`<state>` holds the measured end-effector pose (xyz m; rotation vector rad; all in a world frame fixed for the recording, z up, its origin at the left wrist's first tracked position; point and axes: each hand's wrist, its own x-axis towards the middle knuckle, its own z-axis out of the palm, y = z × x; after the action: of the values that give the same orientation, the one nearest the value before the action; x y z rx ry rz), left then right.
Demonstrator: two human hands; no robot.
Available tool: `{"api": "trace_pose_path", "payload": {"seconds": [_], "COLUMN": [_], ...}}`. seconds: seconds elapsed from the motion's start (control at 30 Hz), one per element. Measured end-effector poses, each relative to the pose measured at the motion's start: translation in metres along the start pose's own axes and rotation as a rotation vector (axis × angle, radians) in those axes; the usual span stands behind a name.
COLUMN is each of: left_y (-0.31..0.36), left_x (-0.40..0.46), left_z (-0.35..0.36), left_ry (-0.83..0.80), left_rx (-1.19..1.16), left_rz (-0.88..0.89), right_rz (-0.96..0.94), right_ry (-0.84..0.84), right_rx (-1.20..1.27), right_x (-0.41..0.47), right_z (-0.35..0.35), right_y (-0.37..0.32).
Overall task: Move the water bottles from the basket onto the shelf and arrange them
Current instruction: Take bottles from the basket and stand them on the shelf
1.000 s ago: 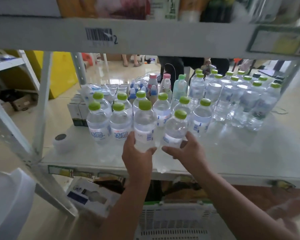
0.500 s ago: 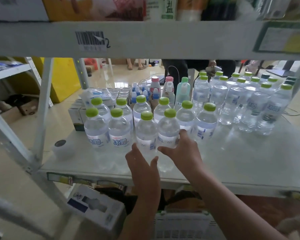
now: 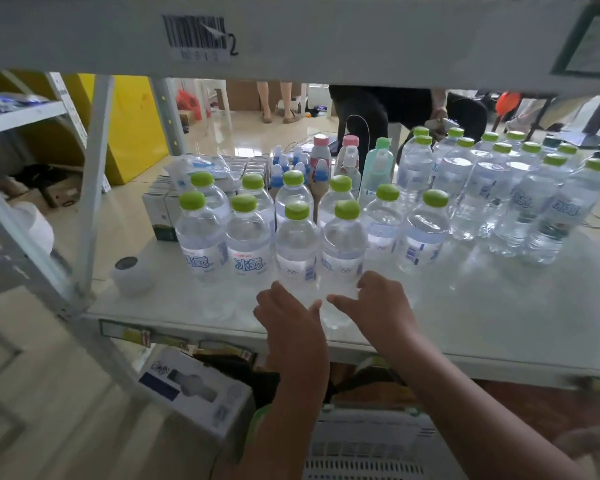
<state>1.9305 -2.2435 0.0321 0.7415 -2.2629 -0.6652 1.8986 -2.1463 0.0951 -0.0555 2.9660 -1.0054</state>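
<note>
Several clear water bottles with green caps stand in rows on the white shelf. The two front-middle bottles, one on the left and one on the right, stand upright side by side. My left hand hovers just in front of the left bottle's base, fingers apart and holding nothing. My right hand is by the right bottle's base, fingers spread and fingertips close to it, not wrapped around it. A larger group of bottles fills the right back. The white slotted basket sits below the shelf, its inside hidden.
A small white round object sits at the shelf's left front. Cartons, baby bottles and pink-capped bottles stand behind the water. The upper shelf beam hangs low overhead. A boxed item lies on the level below. People stand beyond the shelf.
The two bottles I was gripping were pushed back and stood upright in the front row. Both hands have let go and drawn back toward the shelf's front edge.
</note>
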Motion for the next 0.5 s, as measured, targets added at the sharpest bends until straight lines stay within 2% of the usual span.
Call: {"api": "trace_pose_path", "payload": {"seconds": [0.3, 0.5], "left_y": [0.000, -0.003], "left_x": [-0.003, -0.003], "left_z": [0.013, 0.016], "left_ry": [-0.004, -0.016], "left_rx": [-0.025, -0.008], "left_rz": [-0.070, -0.051], "right_rz": [-0.037, -0.049], "right_ry": [0.022, 0.030], "right_rx": [0.042, 0.036], "right_x": [-0.002, -0.001], "right_z": [0.004, 0.008], "right_y": [0.003, 0.004]}}
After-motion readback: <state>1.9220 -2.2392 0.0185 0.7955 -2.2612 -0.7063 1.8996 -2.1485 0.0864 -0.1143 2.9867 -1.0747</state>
